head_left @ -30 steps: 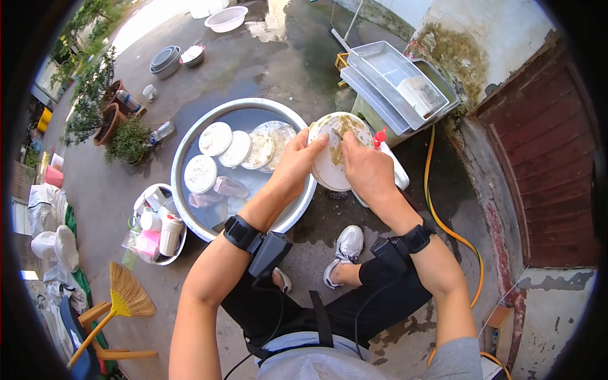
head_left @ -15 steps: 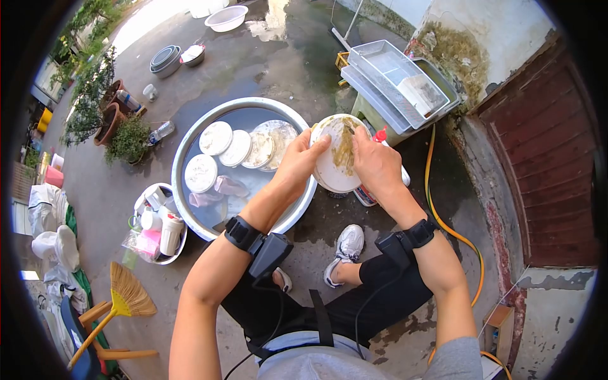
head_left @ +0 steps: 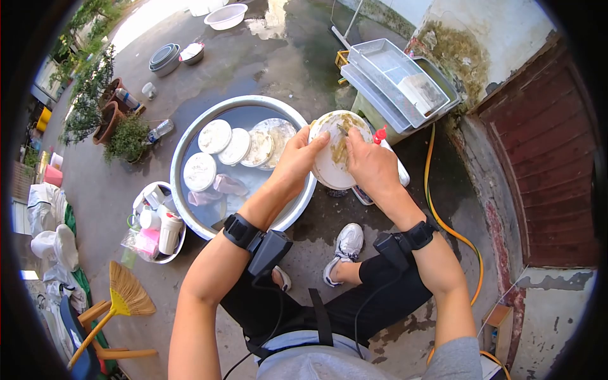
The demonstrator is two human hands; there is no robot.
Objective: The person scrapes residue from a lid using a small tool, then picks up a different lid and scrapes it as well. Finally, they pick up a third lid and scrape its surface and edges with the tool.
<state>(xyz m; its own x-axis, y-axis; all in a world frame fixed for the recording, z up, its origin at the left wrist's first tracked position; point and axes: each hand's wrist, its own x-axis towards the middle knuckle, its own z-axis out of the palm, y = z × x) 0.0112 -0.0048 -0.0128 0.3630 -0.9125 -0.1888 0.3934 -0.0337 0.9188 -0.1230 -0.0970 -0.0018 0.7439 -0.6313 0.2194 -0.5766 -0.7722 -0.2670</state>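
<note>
My left hand [head_left: 300, 155] grips the left edge of a round white lid [head_left: 330, 166], its thumb on the upper face. Brownish-yellow residue covers the lid's upper right part. Closed fingers of my right hand [head_left: 373, 163] press on that residue; a small dark tip shows by the fingertips, but what it belongs to is hidden. Left of the lid stands a large metal basin [head_left: 179, 190] of water. Several dirty round lids [head_left: 214, 136] and a pinkish cloth [head_left: 229, 185] lie in it. Behind my right hand is a white bottle with a red cap [head_left: 380, 134].
A smaller white basin [head_left: 180, 246] of cups and containers stands at lower left, near a yellow-handled broom [head_left: 126, 297]. Clear plastic bins [head_left: 405, 82] are stacked at upper right. A yellow hose [head_left: 459, 235] runs along the right, beside a brown door [head_left: 538, 152].
My right hand has slid slightly down and left across the lid, and its fingers have shifted on the residue. My left hand keeps its hold on the edge.
</note>
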